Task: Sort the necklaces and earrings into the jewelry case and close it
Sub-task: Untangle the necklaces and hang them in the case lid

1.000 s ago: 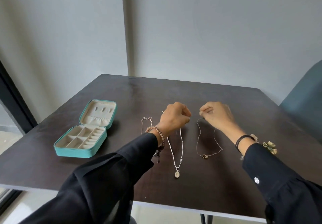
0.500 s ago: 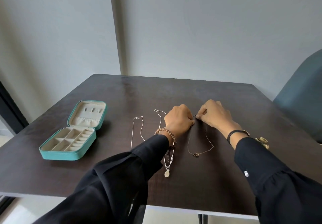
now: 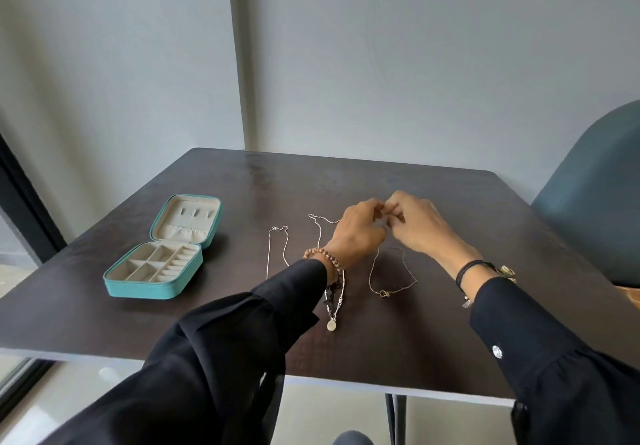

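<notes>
A teal jewelry case [image 3: 145, 287] lies open at the table's left, its cream compartments showing nothing inside. Three necklaces lie mid-table: a thin silver chain [image 3: 277, 247], a silver chain with an oval pendant [image 3: 331, 325] partly under my left wrist, and a fine gold chain with a small ring pendant [image 3: 382, 292]. My left hand [image 3: 358, 233] and my right hand [image 3: 419, 226] meet fingertip to fingertip above the gold chain's top end and pinch it there; the chain hangs down to the table. Gold earrings [image 3: 506, 271] peek out behind my right wrist.
The dark wooden table [image 3: 242, 184] stands against a grey wall. A blue-grey chair [image 3: 595, 202] is at the right edge. A dark window frame runs down the far left.
Both hands have risen off the table and lifted the top end of the gold chain; the camera view has shifted slightly left.
</notes>
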Demonstrator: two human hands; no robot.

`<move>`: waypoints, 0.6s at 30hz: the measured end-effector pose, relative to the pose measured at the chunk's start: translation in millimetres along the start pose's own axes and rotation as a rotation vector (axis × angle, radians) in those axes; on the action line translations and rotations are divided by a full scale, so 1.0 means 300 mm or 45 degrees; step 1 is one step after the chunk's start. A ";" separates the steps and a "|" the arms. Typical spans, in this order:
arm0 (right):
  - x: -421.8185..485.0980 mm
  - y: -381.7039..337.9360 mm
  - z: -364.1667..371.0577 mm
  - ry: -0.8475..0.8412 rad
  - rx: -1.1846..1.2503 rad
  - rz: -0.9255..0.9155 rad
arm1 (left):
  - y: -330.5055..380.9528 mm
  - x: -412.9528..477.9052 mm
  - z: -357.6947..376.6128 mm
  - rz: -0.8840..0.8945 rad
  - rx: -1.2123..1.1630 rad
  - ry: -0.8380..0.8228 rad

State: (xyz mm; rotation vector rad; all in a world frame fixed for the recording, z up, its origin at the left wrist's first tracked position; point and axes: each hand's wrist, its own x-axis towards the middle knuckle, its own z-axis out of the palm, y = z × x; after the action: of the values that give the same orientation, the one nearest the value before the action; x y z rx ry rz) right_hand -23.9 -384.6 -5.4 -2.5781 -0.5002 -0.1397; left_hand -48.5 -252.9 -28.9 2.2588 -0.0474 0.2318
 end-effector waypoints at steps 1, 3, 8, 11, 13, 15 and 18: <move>-0.007 -0.009 -0.018 0.030 0.057 0.000 | 0.019 -0.008 -0.010 -0.015 -0.087 0.004; -0.026 -0.028 -0.051 0.065 0.179 0.003 | 0.049 -0.023 -0.038 -0.052 -0.253 0.008; -0.084 -0.060 -0.124 0.106 0.271 -0.042 | 0.082 -0.060 -0.108 -0.062 -0.356 -0.014; -0.120 -0.078 -0.162 0.103 0.279 -0.058 | 0.098 -0.092 -0.151 -0.027 -0.364 0.022; -0.143 -0.090 -0.182 0.094 0.282 -0.065 | 0.115 -0.117 -0.177 -0.004 -0.385 0.032; -0.161 -0.103 -0.202 0.107 0.315 -0.081 | 0.135 -0.135 -0.199 0.028 -0.423 0.021; -0.187 -0.128 -0.238 0.107 0.518 -0.142 | 0.171 -0.171 -0.240 0.053 -0.518 -0.001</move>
State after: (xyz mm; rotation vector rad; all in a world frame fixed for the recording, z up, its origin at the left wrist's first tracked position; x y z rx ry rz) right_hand -90.5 -407.5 63.4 -2.1405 -0.5755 -0.1651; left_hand -115.3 -233.1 45.7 1.8543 -0.1302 0.2211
